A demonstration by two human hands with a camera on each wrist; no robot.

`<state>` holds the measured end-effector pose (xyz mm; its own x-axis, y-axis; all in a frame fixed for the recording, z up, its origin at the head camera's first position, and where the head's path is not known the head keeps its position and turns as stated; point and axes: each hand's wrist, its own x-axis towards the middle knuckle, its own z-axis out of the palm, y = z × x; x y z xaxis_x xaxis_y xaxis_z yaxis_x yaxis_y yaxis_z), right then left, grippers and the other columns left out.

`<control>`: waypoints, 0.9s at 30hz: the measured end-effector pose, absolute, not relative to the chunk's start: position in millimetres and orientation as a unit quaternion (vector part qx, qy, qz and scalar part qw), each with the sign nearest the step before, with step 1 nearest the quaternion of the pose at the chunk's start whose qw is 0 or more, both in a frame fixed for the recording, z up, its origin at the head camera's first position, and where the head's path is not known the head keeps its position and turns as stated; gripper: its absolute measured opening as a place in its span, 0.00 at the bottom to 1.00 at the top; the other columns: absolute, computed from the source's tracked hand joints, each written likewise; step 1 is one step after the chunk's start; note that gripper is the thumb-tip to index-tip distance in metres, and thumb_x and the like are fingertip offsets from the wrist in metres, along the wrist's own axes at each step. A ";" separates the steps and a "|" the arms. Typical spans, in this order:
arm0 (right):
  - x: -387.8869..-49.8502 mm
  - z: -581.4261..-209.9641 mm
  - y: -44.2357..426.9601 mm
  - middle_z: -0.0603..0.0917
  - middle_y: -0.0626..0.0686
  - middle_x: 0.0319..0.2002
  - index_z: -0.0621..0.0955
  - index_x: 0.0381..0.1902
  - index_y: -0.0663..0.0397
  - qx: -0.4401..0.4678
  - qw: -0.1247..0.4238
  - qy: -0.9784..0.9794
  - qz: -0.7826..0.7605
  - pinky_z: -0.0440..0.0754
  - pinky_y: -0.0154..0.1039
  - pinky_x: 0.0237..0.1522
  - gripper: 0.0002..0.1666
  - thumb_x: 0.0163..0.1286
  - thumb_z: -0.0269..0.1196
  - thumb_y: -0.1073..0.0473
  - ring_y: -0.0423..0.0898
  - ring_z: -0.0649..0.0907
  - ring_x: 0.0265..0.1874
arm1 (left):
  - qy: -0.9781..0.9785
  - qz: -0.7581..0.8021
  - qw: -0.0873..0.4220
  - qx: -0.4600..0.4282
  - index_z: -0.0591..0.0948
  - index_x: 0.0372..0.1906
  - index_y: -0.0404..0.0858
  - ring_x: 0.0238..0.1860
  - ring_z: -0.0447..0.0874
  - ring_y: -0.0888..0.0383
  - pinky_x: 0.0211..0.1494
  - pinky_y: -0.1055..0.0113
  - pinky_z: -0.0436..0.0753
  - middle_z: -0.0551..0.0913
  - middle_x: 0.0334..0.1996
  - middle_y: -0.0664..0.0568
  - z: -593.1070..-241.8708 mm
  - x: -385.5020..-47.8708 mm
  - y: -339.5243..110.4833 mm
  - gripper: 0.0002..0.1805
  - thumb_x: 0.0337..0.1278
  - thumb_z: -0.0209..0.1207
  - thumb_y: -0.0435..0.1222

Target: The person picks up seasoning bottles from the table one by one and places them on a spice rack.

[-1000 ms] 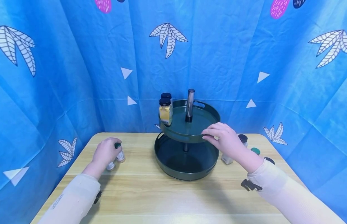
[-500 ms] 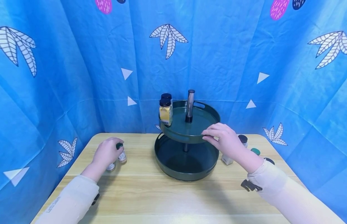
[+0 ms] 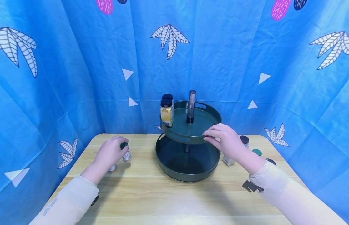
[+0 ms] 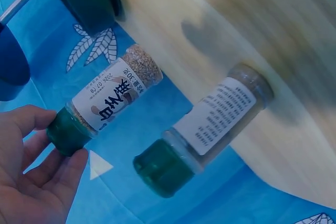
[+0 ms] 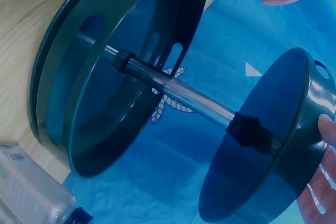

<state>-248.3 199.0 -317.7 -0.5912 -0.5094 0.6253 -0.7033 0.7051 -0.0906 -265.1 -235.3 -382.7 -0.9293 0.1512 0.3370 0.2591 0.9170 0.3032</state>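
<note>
Two round, glossy trays (image 3: 188,176). Left hand (image 3: 111,153), upper tray's (image 3: 205,118) eight o'clock, pinches one cylindrical green-capped jar (image 4: 113,95); right hand (image 3: 225,137), four o'clock, pinches tray rim (image 3: 180,137).

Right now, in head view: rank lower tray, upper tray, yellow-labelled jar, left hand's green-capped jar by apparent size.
1. Lower tray and upper tray: too alike to rank.
2. Yellow-labelled jar.
3. Green-capped jar in left hand, partly hidden.

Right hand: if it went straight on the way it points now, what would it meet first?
The glossy dark-green round upper tray; the fingers of the right hand appear to touch its rim, so nothing seems to lie between.
</note>
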 end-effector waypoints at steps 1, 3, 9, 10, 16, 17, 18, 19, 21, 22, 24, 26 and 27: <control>-248.3 -317.9 199.0 0.88 0.50 0.38 0.90 0.42 0.52 0.346 0.291 -0.876 0.166 0.83 0.45 0.41 0.16 0.54 0.77 0.63 0.49 0.84 0.40 | -0.967 -0.173 0.155 -0.107 0.84 0.53 0.33 0.54 0.82 0.37 0.56 0.41 0.79 0.83 0.54 0.36 -381.8 -264.8 -234.6 0.16 0.62 0.65 0.34; -248.1 -317.9 199.0 0.88 0.50 0.38 0.90 0.42 0.52 0.345 0.290 -0.877 0.166 0.83 0.46 0.41 0.16 0.54 0.77 0.63 0.49 0.84 0.41 | -0.967 -0.172 0.156 -0.109 0.83 0.53 0.33 0.53 0.82 0.38 0.56 0.41 0.80 0.83 0.54 0.37 -379.9 -264.3 -232.8 0.16 0.62 0.65 0.34; -248.0 -318.2 199.2 0.88 0.50 0.38 0.90 0.42 0.52 0.343 0.288 -0.878 0.167 0.83 0.46 0.41 0.16 0.54 0.77 0.63 0.49 0.84 0.41 | -0.966 -0.169 0.159 -0.118 0.84 0.53 0.33 0.52 0.83 0.38 0.55 0.42 0.81 0.83 0.53 0.37 -373.5 -263.3 -228.1 0.16 0.62 0.65 0.34; -248.1 -318.3 199.2 0.88 0.50 0.38 0.90 0.43 0.52 0.343 0.288 -0.878 0.167 0.83 0.46 0.41 0.16 0.54 0.77 0.63 0.49 0.84 0.41 | -0.965 -0.169 0.160 -0.121 0.84 0.53 0.33 0.52 0.83 0.38 0.55 0.42 0.81 0.83 0.53 0.37 -372.2 -263.1 -227.3 0.16 0.62 0.65 0.34; -249.1 -318.2 199.3 0.88 0.50 0.38 0.90 0.43 0.52 0.345 0.285 -0.879 0.168 0.83 0.46 0.42 0.16 0.54 0.77 0.63 0.49 0.84 0.41 | -0.962 -0.164 0.169 -0.139 0.84 0.52 0.33 0.52 0.83 0.39 0.55 0.42 0.81 0.84 0.52 0.37 -365.2 -263.5 -223.1 0.15 0.62 0.65 0.34; -249.3 -318.3 199.4 0.88 0.50 0.38 0.90 0.43 0.52 0.345 0.285 -0.878 0.168 0.83 0.46 0.42 0.16 0.54 0.77 0.63 0.49 0.84 0.41 | -0.961 -0.163 0.171 -0.141 0.84 0.52 0.33 0.51 0.83 0.39 0.55 0.42 0.81 0.84 0.52 0.38 -364.3 -263.7 -222.4 0.15 0.62 0.65 0.34; -249.3 -318.2 199.4 0.88 0.50 0.38 0.90 0.43 0.52 0.345 0.285 -0.878 0.168 0.83 0.46 0.41 0.16 0.54 0.77 0.63 0.49 0.84 0.41 | -0.961 -0.162 0.173 -0.144 0.84 0.52 0.33 0.51 0.84 0.39 0.55 0.43 0.81 0.84 0.51 0.38 -363.6 -263.9 -221.8 0.15 0.62 0.65 0.34; -249.4 -318.1 199.4 0.88 0.50 0.38 0.90 0.43 0.52 0.346 0.285 -0.878 0.168 0.83 0.46 0.41 0.16 0.53 0.77 0.63 0.49 0.84 0.41 | -0.960 -0.161 0.175 -0.147 0.84 0.51 0.33 0.51 0.84 0.40 0.55 0.43 0.81 0.84 0.51 0.38 -363.0 -263.9 -221.1 0.15 0.62 0.65 0.34; -249.7 -318.3 199.4 0.88 0.50 0.39 0.90 0.43 0.52 0.347 0.286 -0.878 0.168 0.83 0.46 0.41 0.16 0.54 0.77 0.63 0.49 0.84 0.41 | -0.959 -0.160 0.178 -0.153 0.84 0.51 0.33 0.51 0.84 0.40 0.54 0.43 0.82 0.84 0.51 0.38 -361.8 -263.6 -220.0 0.15 0.62 0.65 0.34; -249.9 -318.5 199.4 0.88 0.50 0.39 0.90 0.43 0.52 0.347 0.286 -0.877 0.167 0.83 0.46 0.41 0.16 0.54 0.77 0.63 0.49 0.84 0.41 | -0.958 -0.160 0.179 -0.156 0.84 0.51 0.33 0.50 0.84 0.40 0.54 0.43 0.82 0.84 0.51 0.38 -361.3 -263.2 -219.4 0.15 0.62 0.65 0.34; -250.0 -318.5 199.4 0.88 0.50 0.38 0.90 0.43 0.52 0.348 0.288 -0.876 0.167 0.83 0.46 0.41 0.16 0.54 0.77 0.63 0.49 0.84 0.41 | -0.958 -0.158 0.181 -0.160 0.84 0.51 0.33 0.50 0.84 0.40 0.54 0.43 0.82 0.84 0.50 0.38 -360.2 -262.2 -218.1 0.14 0.62 0.65 0.34; -250.4 -318.9 199.4 0.88 0.50 0.38 0.90 0.42 0.52 0.350 0.289 -0.875 0.166 0.83 0.46 0.41 0.16 0.54 0.77 0.63 0.49 0.84 0.41 | -0.957 -0.156 0.181 -0.163 0.84 0.51 0.33 0.50 0.84 0.40 0.54 0.44 0.82 0.84 0.51 0.39 -358.7 -261.0 -216.9 0.15 0.62 0.65 0.34; -250.4 -319.0 199.3 0.88 0.50 0.38 0.90 0.42 0.52 0.350 0.290 -0.875 0.166 0.83 0.46 0.41 0.16 0.54 0.77 0.63 0.49 0.84 0.40 | -0.957 -0.156 0.181 -0.164 0.84 0.51 0.33 0.50 0.84 0.40 0.54 0.44 0.82 0.84 0.51 0.39 -357.9 -260.4 -216.3 0.15 0.62 0.65 0.34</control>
